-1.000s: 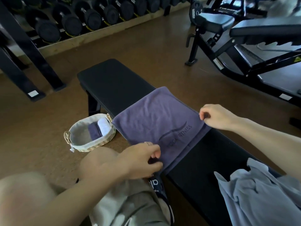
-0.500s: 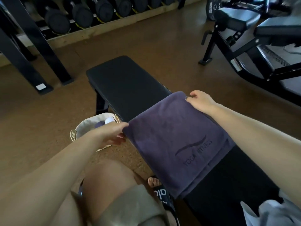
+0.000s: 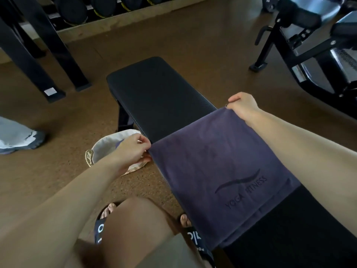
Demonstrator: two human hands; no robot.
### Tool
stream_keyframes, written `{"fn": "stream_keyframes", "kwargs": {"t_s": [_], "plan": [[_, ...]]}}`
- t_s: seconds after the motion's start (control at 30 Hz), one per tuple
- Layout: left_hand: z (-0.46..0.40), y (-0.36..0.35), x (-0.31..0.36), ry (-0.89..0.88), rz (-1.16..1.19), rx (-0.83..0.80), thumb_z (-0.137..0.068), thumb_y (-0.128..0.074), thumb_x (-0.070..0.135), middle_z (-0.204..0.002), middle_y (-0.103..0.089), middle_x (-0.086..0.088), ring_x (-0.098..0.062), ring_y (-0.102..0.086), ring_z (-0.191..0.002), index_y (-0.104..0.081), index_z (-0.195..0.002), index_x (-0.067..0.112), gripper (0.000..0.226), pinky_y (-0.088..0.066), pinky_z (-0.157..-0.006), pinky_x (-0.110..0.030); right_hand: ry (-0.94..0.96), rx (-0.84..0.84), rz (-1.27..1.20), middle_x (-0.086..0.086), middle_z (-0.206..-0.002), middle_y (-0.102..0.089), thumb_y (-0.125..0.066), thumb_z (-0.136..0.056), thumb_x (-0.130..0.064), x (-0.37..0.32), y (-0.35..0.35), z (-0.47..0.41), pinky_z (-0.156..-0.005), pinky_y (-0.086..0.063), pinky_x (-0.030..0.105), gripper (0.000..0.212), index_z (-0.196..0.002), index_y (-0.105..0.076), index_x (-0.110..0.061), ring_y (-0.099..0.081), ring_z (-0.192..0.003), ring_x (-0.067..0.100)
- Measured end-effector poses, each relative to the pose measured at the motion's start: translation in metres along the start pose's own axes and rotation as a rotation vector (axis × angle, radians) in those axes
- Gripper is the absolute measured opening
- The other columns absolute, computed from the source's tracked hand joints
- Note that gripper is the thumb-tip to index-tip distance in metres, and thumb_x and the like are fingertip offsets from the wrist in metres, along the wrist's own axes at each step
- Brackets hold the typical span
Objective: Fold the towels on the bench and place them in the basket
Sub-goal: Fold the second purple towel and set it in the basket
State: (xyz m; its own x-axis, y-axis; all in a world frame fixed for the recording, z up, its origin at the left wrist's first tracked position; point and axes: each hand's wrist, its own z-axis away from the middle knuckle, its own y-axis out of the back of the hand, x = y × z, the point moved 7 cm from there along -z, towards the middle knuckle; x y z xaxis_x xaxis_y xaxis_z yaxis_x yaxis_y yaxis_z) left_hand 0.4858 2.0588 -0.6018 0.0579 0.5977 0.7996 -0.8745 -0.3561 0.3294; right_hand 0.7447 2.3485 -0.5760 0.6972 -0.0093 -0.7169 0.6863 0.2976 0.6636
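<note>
A dark purple towel with a "YOGA FITNESS" logo lies folded across the black bench. My left hand pinches the towel's far left corner at the bench's near edge. My right hand pinches the far right corner. On the floor left of the bench stands the cloth-lined wicker basket, partly hidden behind my left hand, with a bit of purple cloth showing inside.
A dumbbell rack with black legs stands at the back left. Another bench machine fills the right. Another person's shoe is at the left edge. My knees and sandals are below the bench edge.
Both hands left the towel's near edge and moved to its far corners, which they now pinch. The view has tilted down and closer, and the light towel at the right is out of view.
</note>
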Motion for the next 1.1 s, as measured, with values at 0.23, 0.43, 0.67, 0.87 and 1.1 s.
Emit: {"fn": "stream_keyframes", "kwargs": {"t_s": [0.23, 0.43, 0.67, 0.87, 1.1], "plan": [[-0.015, 0.019, 0.008, -0.071, -0.091, 0.212, -0.1, -0.055, 0.017, -0.095, -0.073, -0.006, -0.019, -0.075, -0.079, -0.058, -0.103, 0.016, 0.004, -0.064, -0.075, -0.043, 0.014, 0.043, -0.048, 0.003, -0.123, -0.063, -0.069, -0.094, -0.016, -0.018, -0.014, -0.012, -0.074, -0.044, 0.024, 0.036, -0.129, -0.061, -0.02, -0.06, -0.108, 0.019], [0.001, 0.007, 0.004, 0.079, -0.202, 0.208, -0.096, -0.052, 0.039, -0.105, -0.069, -0.01, -0.028, -0.07, -0.095, -0.05, -0.114, 0.009, 0.036, -0.06, -0.085, -0.048, -0.002, -0.117, 0.173, 0.005, -0.133, -0.058, -0.059, -0.1, -0.033, 0.003, -0.014, 0.019, -0.085, -0.041, 0.033, 0.044, -0.14, -0.05, -0.019, -0.054, -0.106, 0.021], [0.088, -0.042, 0.036, -0.281, -0.594, 0.203, -0.091, -0.068, 0.035, -0.114, -0.046, -0.005, -0.03, -0.058, -0.1, -0.036, -0.109, 0.02, 0.04, -0.05, -0.091, -0.049, 0.028, -0.142, 0.382, 0.004, -0.125, -0.063, -0.057, -0.101, -0.035, 0.052, 0.038, 0.075, -0.084, -0.043, 0.034, 0.033, -0.13, -0.057, -0.019, -0.056, -0.105, 0.021], [0.119, -0.095, 0.003, -0.151, -0.651, -0.027, -0.087, -0.071, 0.044, -0.109, -0.042, -0.003, -0.016, -0.05, -0.085, -0.035, -0.105, 0.018, 0.048, -0.038, -0.07, -0.031, 0.004, -0.129, 0.427, 0.004, -0.112, -0.063, -0.058, -0.101, -0.027, 0.078, 0.067, 0.112, -0.077, -0.047, 0.034, 0.019, -0.118, -0.059, -0.019, -0.06, -0.099, 0.022], [0.116, -0.111, -0.046, 0.223, 0.082, -0.08, -0.061, -0.07, 0.024, -0.126, -0.053, -0.017, -0.033, -0.065, -0.105, -0.038, -0.129, 0.004, 0.078, -0.064, -0.069, -0.05, -0.061, -0.141, 0.39, 0.011, -0.095, -0.07, -0.058, -0.1, -0.015, 0.089, 0.075, 0.138, -0.062, -0.052, 0.028, 0.008, -0.101, -0.066, -0.013, -0.067, -0.076, 0.022]]}}
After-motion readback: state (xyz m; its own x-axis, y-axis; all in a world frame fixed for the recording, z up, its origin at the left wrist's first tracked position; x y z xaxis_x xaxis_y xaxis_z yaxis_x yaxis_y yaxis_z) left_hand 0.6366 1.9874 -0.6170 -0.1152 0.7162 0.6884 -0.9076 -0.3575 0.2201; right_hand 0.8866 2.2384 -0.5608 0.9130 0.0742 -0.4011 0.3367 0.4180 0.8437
